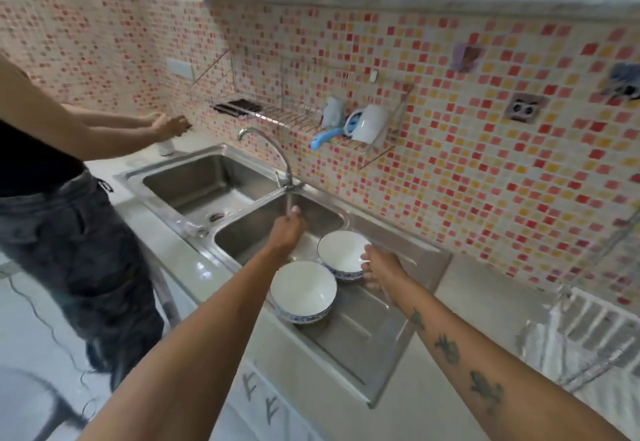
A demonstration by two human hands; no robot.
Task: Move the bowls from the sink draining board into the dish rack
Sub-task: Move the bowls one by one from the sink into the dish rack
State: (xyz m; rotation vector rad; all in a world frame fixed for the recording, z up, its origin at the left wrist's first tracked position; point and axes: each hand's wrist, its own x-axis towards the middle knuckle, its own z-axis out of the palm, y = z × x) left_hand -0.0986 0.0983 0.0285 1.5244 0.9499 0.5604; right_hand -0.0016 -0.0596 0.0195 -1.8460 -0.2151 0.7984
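We had two white bowls on the draining board (374, 333), set just right of the sink basin (249, 233): the near bowl (303, 290) and the far bowl (341, 252), close together. Our right hand (381, 267) lay against the far bowl's right rim, fingers spread and not yet closed on it. Our left hand (287, 231) hung over the basin beside the tap (266, 150); we could not tell whether it gripped anything. The wire dish rack (585, 333) stood well apart at the near right. To do this well, we judged, the thumb should hook inside the rim, fingers beneath, since a wet bowl might slip. Another person (52, 177) stood at the far left.
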